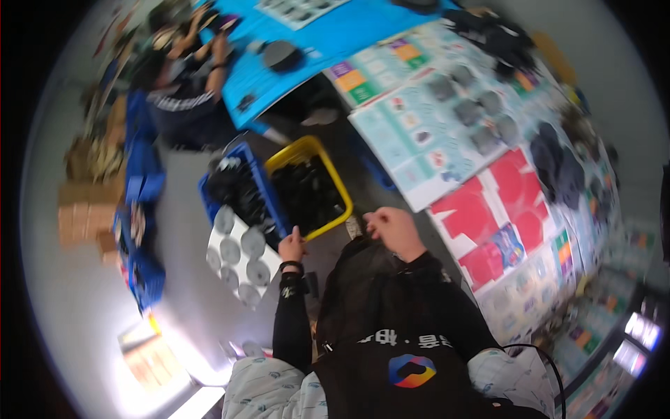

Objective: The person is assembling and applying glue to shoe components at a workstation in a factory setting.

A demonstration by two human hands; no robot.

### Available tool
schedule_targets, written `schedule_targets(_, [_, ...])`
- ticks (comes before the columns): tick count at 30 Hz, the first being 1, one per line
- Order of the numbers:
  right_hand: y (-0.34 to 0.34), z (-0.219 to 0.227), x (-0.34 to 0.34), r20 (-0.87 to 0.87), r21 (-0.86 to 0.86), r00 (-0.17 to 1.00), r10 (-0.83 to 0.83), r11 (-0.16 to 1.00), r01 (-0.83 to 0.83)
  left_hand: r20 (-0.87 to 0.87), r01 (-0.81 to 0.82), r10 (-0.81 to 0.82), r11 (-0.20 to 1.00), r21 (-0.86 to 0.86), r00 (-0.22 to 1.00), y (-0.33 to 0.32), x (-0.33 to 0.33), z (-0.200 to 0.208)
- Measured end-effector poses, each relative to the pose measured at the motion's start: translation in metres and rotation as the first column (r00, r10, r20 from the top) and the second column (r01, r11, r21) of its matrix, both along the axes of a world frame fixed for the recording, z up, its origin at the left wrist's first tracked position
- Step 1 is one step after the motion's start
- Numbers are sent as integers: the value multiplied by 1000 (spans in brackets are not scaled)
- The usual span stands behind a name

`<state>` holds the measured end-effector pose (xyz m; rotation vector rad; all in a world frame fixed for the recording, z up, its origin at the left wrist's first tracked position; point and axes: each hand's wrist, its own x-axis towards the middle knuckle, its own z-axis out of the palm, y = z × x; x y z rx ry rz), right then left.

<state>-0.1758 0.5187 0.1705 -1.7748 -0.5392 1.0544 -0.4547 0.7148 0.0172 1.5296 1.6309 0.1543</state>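
Note:
My left hand (292,248) is at the right edge of a white sheet (236,241) bearing several round grey pieces (253,242). One digit points upward and the others appear closed on the sheet's edge. The sheet overlaps the near end of a blue basket (276,209) filled with dark pieces. My right hand (396,231) is raised beside the near right corner of a yellow basket (347,195), fingers curled together. Whatever may be between those fingers is too small and blurred to name. Dark pieces (307,188) also fill the yellow basket.
A blue-topped table (258,91) at the far side holds a round dark item (281,56). Another person (185,105) works at its left. To my right, a table carries printed sheets (391,140), grey pieces and red sheets (467,209). Cardboard boxes (87,209) stand far left.

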Motion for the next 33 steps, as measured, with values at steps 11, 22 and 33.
schedule_targets(11, [88,-85,-93,-32,-210,959,282,936,-282,161,-41,177,788,-615,971,17,-90,-61])
schedule_targets(22, [204,-243,-143,-69,-357,965,254,897,-261,173,-50,186,807,-588,967,128,-38,-237])
schedule_targets(33, [262,-458,-91,-191,-266,981,25,961,-77,-63,-644,879,296,-706,472,215,43,-579])
